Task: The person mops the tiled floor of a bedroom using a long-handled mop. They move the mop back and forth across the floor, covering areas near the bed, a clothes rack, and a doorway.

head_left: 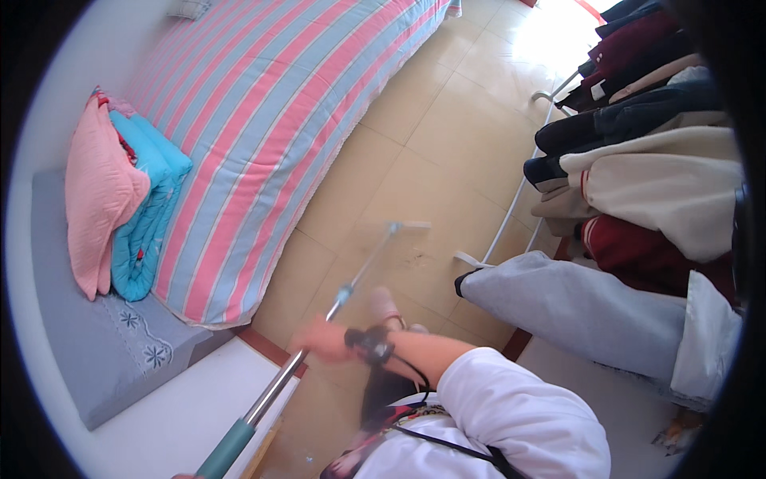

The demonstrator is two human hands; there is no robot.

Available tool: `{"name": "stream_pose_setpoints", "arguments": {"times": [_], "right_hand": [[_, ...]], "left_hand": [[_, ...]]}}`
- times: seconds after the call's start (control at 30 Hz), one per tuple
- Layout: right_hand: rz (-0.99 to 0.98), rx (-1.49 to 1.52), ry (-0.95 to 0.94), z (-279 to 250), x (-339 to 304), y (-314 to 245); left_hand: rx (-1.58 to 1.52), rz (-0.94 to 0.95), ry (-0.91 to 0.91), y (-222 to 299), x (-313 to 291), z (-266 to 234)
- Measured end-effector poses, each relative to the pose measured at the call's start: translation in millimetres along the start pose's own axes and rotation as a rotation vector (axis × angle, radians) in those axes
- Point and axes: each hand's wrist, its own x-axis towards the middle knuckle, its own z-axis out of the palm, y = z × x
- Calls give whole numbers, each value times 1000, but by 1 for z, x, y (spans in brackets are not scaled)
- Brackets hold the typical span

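Observation:
My right hand (pixel 321 338) is closed round the metal pole of a long-handled mop (pixel 275 391), with a black strap-on device (pixel 371 345) at the wrist. The pole slants from the lower left up to a thin, pale mop head (pixel 411 225) on the tiled floor, which is blurred. Of my left hand (pixel 185 477), only a sliver shows at the bottom edge, against the mop's green grip; most of its fingers are out of frame. A pinkish shoe (pixel 384 307) on my foot is just beyond my right wrist.
A bed with a pink-and-blue striped cover (pixel 263 120) stands at left, with a pink pillow (pixel 100 199) and folded turquoise quilt (pixel 148 199) at its near end. To the right, a white clothes rack (pixel 511 211) holds several garments. Beige tiles (pixel 399 176) run between them.

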Motion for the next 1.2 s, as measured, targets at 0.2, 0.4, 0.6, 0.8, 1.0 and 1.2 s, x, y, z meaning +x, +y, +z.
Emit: {"name": "stream_pose_setpoints", "arguments": {"times": [0.2, 0.4, 0.6, 0.8, 1.0, 1.2], "right_hand": [[175, -449, -19, -73, -13, 58], [291, -470, 164, -94, -23, 83], [305, -631, 19, -67, -53, 51], [251, -429, -12, -21, -88, -59], [255, -272, -148, 22, -122, -134], [223, -321, -151, 44, -132, -174]], "left_hand": [[-338, 408, -148, 38, -70, 89], [-497, 386, -117, 109, -93, 157], [-433, 236, -52, 94, -115, 125], [-532, 84, -35, 53, -139, 31], [-444, -48, -32, 37, -164, -44], [-520, 58, 26, 5, -168, -79]]}}
